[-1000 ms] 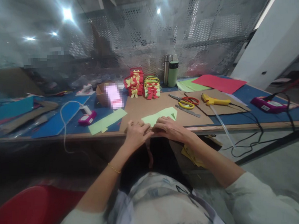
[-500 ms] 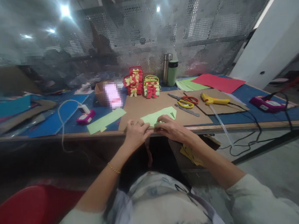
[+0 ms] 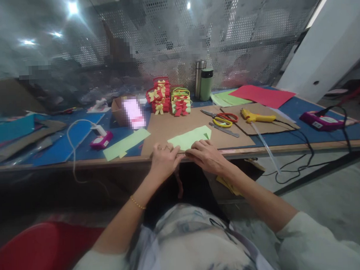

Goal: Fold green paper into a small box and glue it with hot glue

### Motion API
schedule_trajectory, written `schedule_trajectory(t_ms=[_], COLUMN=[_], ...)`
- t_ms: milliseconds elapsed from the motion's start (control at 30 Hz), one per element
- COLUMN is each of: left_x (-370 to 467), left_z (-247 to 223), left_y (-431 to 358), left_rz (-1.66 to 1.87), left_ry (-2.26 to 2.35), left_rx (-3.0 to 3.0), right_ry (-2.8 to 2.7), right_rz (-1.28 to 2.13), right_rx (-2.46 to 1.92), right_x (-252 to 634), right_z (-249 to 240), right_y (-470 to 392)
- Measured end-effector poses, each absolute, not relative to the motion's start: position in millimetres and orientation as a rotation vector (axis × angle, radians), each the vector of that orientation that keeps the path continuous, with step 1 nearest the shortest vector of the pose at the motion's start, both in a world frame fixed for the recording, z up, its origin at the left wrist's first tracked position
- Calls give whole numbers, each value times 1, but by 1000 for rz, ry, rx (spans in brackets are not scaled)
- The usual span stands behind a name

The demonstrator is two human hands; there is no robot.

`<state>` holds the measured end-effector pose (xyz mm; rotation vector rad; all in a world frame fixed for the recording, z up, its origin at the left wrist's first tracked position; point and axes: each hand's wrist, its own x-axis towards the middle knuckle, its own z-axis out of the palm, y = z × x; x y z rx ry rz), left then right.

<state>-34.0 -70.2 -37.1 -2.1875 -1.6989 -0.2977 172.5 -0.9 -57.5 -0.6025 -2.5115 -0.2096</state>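
Note:
A light green paper piece [image 3: 189, 139] lies on the brown cardboard [image 3: 158, 130] at the table's front edge, with a small folded flap near its right end. My left hand [image 3: 165, 159] is closed on the paper's lower left edge, its fingers bent. Just right of it, my right hand [image 3: 206, 154] grips the lower edge with curled fingers. Both thumbs and fingertips nearly meet at the table edge. Red-handled and yellow-handled scissors [image 3: 223, 123] rest behind my right hand, beside a grey blade [image 3: 227, 131].
Left are a green strip [image 3: 126, 144], a purple device [image 3: 101, 141] with a cable and a cardboard box [image 3: 118, 112]. Behind stand red [image 3: 162, 96] and green [image 3: 181, 102] bow-trimmed baskets and a green bottle [image 3: 206, 85]. Right lie a yellow glue gun [image 3: 258, 117] and red paper [image 3: 261, 94].
My right hand's fingers have drawn closer together and moved slightly right along the paper's edge. The whole view has shifted a little.

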Motion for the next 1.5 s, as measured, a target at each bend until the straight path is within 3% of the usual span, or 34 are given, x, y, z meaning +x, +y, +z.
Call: schedule_trajectory(t_ms=[200,433,733,1100,1300,1500], left_x=[-23,-19,-14,12,10,-19], left_z=[-39,-35,-35,-43,-49,-54], left_y=[-71,-70,-74,-73,-74,-66], left_rz=[-229,-186,-164,-202,-266,-347], left_ry=[-1703,-1722,-1744,-1630,-1626,-1606], left_rx=[-2170,-2132,-2100,-2080,-2058,-2093], right_ry=[-2397,-2306,-2387,-2182,-2247,-2340], right_rz=[-370,-52,-207,206,-146,-281], right_rx=[-708,-582,-743,-575,-856,-971], right_x=[160,177,182,209,222,206], right_z=[-66,-75,-73,-67,-70,-67], right_y=[-15,-7,-3,13,28,8])
